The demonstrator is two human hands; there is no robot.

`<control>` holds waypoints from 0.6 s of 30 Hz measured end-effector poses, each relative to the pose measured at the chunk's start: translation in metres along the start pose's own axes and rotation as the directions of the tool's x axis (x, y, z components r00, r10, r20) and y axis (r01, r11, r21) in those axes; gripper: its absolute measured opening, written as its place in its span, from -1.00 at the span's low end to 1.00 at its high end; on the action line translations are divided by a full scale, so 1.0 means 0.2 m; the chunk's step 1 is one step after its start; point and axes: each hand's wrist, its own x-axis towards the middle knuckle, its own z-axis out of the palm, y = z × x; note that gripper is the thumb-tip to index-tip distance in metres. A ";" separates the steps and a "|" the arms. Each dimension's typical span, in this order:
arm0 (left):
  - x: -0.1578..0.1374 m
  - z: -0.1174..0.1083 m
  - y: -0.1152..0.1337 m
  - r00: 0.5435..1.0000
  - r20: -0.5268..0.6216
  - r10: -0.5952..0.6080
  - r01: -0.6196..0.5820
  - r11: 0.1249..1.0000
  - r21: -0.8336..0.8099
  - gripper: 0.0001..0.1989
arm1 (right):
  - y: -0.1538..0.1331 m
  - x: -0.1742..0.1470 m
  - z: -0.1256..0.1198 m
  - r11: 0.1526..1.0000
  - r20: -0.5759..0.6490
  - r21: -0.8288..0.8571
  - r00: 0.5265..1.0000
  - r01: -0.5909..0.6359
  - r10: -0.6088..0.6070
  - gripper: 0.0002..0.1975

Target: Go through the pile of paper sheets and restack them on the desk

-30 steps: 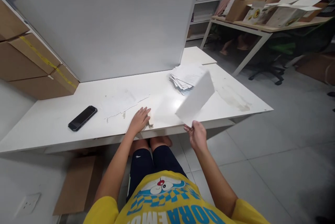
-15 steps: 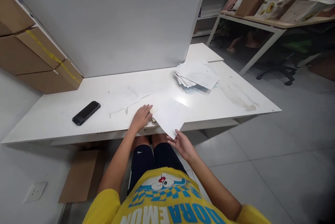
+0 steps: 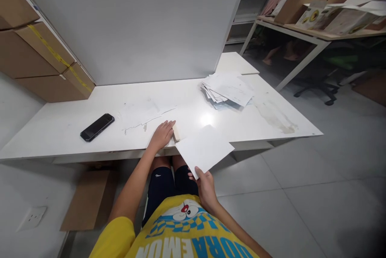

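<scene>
My right hand (image 3: 205,185) pinches the near corner of a white sheet of paper (image 3: 206,149) between thumb and fingers. That sheet is tilted and reaches past the front edge of the white desk (image 3: 144,93). Flat on the desk, its fingers stretched out, lies my left hand (image 3: 163,134). Against its fingertips is a small cream-coloured oblong object (image 3: 176,133) with a darker near end; its kind cannot be made out. The paper's left corner is close to that end, and I cannot tell whether they touch.
A loose stack of papers (image 3: 227,91) lies at the back right of the desk. To the left is a black phone (image 3: 97,127). A whiteboard (image 3: 129,24) stands along the back, with cardboard boxes (image 3: 45,56) at its left. Another table (image 3: 301,28) holds boxes.
My right hand has drawn the sheet toward my body, over the desk's front edge. More of the cream-coloured object now shows. My left hand has stayed about where it was.
</scene>
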 end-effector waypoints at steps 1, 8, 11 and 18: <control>0.00 0.00 0.00 1.000 -0.002 0.000 0.000 1.000 0.000 -0.50 | 0.02 -0.01 0.00 1.000 -0.012 -0.006 1.000 -0.014 0.014 -0.54; 0.00 0.00 0.02 1.000 0.006 -0.018 0.018 1.000 0.012 -0.50 | 0.09 0.01 -0.01 0.999 -0.013 -0.004 0.998 -0.054 0.054 -0.53; 0.00 0.01 0.01 1.000 -0.001 -0.012 0.012 1.000 0.012 -0.50 | 0.10 0.03 0.01 0.998 -0.018 0.025 0.998 -0.052 0.052 -0.52; -0.01 -0.02 0.02 1.000 -0.006 -0.008 0.008 1.000 0.014 -0.48 | 0.11 0.07 0.07 0.995 -0.023 0.089 0.999 -0.034 0.036 -0.52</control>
